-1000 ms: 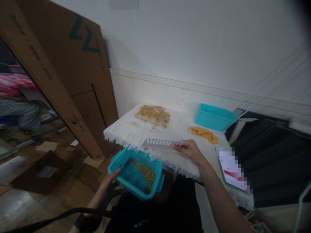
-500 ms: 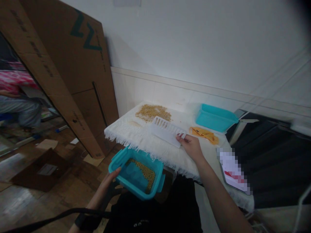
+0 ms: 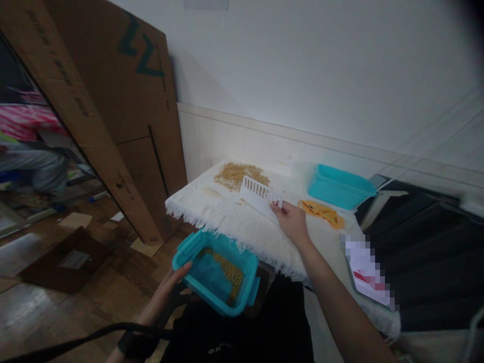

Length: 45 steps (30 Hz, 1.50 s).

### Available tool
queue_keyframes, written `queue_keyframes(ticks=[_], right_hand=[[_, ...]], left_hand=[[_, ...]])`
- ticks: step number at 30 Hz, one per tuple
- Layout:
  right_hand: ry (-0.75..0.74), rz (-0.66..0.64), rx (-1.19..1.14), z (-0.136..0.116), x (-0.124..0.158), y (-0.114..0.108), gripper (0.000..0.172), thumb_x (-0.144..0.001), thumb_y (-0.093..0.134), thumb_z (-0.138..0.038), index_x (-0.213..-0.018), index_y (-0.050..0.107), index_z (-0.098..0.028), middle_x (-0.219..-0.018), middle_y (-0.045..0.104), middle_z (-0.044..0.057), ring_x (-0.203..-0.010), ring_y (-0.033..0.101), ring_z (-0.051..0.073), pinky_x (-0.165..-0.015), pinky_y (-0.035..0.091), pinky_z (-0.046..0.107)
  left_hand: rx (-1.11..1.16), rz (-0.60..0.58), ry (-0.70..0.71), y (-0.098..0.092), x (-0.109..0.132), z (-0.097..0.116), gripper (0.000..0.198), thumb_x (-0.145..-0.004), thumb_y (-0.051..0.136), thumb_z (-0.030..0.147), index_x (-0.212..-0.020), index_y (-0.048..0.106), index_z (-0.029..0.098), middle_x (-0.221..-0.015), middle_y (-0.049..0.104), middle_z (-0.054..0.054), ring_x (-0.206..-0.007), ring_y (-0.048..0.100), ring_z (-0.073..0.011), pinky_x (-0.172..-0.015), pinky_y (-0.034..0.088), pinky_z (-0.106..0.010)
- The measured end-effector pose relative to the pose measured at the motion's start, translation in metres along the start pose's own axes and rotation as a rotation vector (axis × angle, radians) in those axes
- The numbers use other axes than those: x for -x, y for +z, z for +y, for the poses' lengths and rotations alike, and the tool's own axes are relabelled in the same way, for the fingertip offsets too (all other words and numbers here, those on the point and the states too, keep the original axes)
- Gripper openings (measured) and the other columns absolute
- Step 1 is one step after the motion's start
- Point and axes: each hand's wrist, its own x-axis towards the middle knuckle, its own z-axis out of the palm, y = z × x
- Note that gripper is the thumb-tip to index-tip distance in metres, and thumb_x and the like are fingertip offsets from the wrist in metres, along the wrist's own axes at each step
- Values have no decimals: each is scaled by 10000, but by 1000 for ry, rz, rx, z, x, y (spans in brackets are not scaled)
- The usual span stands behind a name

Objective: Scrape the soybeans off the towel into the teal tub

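My left hand [image 3: 177,278] grips the near left rim of a teal container [image 3: 212,275], which is held below the table's fringed edge. Yellowish beans [image 3: 231,269] lie along one side of its bottom. In my right hand [image 3: 290,218] is a white slotted plastic piece [image 3: 257,197], pinched at its right end and tilted up over the white cloth [image 3: 196,201]. Just behind the slotted piece, a spread of beans [image 3: 238,174] covers the back left of the cloth, with a few loose ones near its lower edge.
A second teal container [image 3: 338,186] stands at the back right. In front of it lies a yellow cloth [image 3: 323,214], and a tablet-like device [image 3: 368,275] rests at the right edge. A tall cardboard box [image 3: 139,121] stands left. Part of a person [image 3: 34,164] shows far left.
The white slotted piece has been tipped more upright, and my right hand has moved slightly left and up with it. My left hand still holds the container; the view has shifted a little.
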Motion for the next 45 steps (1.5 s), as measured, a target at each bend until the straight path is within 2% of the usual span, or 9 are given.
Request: queue_keyframes(ticks=[6, 13, 17, 23, 28, 33, 36, 39, 45], right_hand=[[2, -57, 0, -2, -7, 1, 480, -980, 647, -618, -703, 713, -232, -626, 690, 23, -648, 620, 206, -650, 440, 301], [-45, -85, -9, -9, -12, 1, 566, -950, 604, -708, -630, 605, -242, -548, 551, -6, -556, 522, 171, -584, 321, 304], [-66, -80, -23, -7, -8, 0, 610, -960, 599, -748, -621, 602, -241, -543, 531, -10, -570, 520, 170, -584, 334, 296], [-60, -45, -70, 3, 5, 2, 652, -975, 609, -786, -642, 668, -229, -576, 579, -1, -606, 548, 178, -592, 383, 280], [-24, -52, -156, 8, 11, 4, 656, -937, 642, -820, -710, 774, -219, -640, 693, 24, -675, 661, 226, -645, 499, 301], [-27, -95, -216, 9, 14, 3, 571, -913, 726, -748, -767, 847, -210, -709, 777, 41, -708, 713, 243, -641, 543, 308], [-36, -138, -199, 8, 19, 0, 534, -909, 750, -708, -738, 852, -212, -678, 770, 24, -669, 710, 231, -611, 539, 296], [-50, -160, -199, 5, 28, -2, 500, -928, 739, -668, -799, 896, -211, -701, 806, 26, -666, 746, 253, -609, 563, 315], [-80, -156, -272, -9, 40, 0, 368, -944, 751, -572, -960, 943, -259, -968, 904, 60, -865, 867, 337, -796, 688, 423]], left_hand=[[-8, -4, 9, 5, 5, 3, 1142, -699, 951, 784, -1610, 520, 246, -1694, 616, -220, -1533, 592, -530, -967, 708, -566], [4, -17, 19, 4, 6, 3, 1109, -741, 940, 769, -1613, 502, 242, -1714, 590, -221, -1548, 577, -520, -992, 702, -578], [-5, 7, 27, 2, 3, 1, 1090, -753, 923, 778, -1616, 513, 252, -1696, 619, -203, -1514, 618, -509, -989, 704, -579], [7, 18, 35, 3, 3, -1, 985, -775, 912, 755, -1570, 587, 272, -1628, 702, -178, -1462, 674, -496, -1001, 699, -585], [11, 22, 33, 1, 2, -3, 1048, -750, 932, 750, -1614, 574, 278, -1645, 694, -179, -1458, 676, -493, -976, 699, -578], [12, 22, 23, 0, -1, -4, 1106, -730, 941, 765, -1628, 542, 257, -1628, 700, -198, -1443, 685, -490, -934, 704, -547], [22, 51, 37, 1, -1, -4, 1076, -730, 944, 754, -1608, 558, 265, -1622, 702, -208, -1444, 680, -502, -930, 701, -574], [41, 55, 58, 2, 0, -4, 1053, -730, 932, 765, -1607, 583, 300, -1600, 732, -173, -1437, 688, -492, -963, 690, -599], [37, 31, 32, 2, 0, -1, 1104, -737, 935, 769, -1642, 543, 272, -1657, 689, -195, -1444, 685, -480, -927, 700, -543]])
